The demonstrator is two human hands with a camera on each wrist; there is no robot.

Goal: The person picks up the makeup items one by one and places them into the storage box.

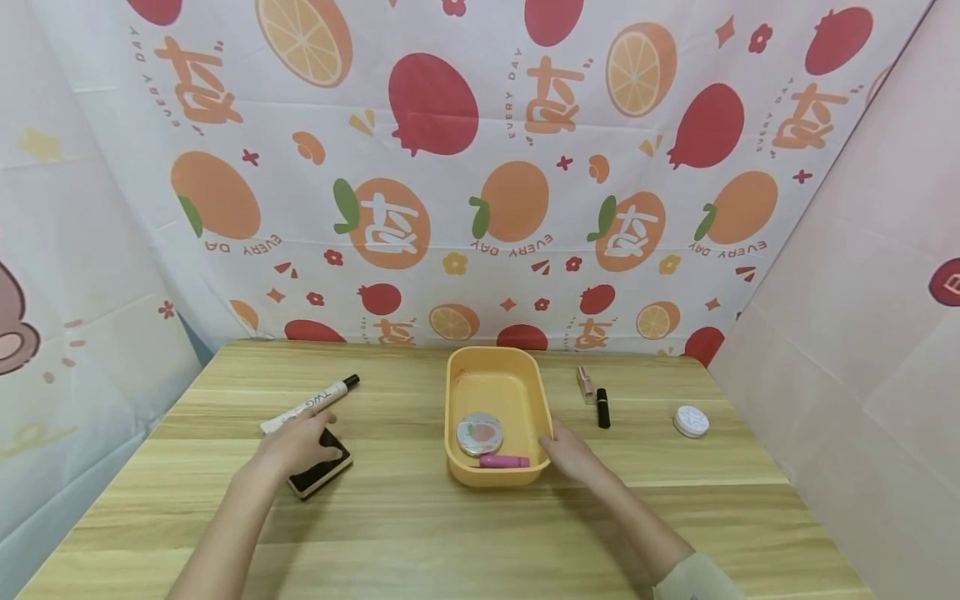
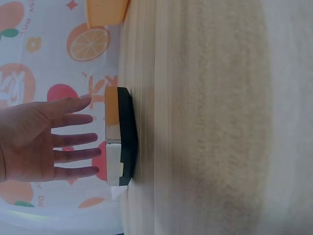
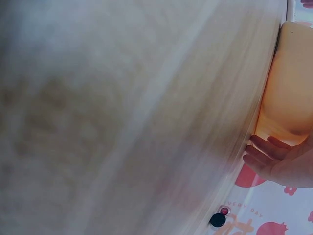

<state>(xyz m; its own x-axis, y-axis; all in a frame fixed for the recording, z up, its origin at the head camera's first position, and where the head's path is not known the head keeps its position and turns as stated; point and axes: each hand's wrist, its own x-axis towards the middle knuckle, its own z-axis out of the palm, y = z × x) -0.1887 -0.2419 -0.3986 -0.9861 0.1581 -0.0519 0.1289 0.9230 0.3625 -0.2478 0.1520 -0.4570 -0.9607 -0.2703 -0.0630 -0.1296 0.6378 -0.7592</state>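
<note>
Below the spread left hand (image 1: 296, 448) lies a case (image 1: 311, 477), right hand (image 1: 572, 454) gripping the bin (image 1: 491, 477).

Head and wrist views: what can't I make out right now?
Head view: parts of the black case and the white tube, hidden by the left hand.
Head view: fine print on the round tin, too small.
Left wrist view: the rest of the yellow bin, cut off by the top edge.
Right wrist view: tabletop grain, blurred.
</note>
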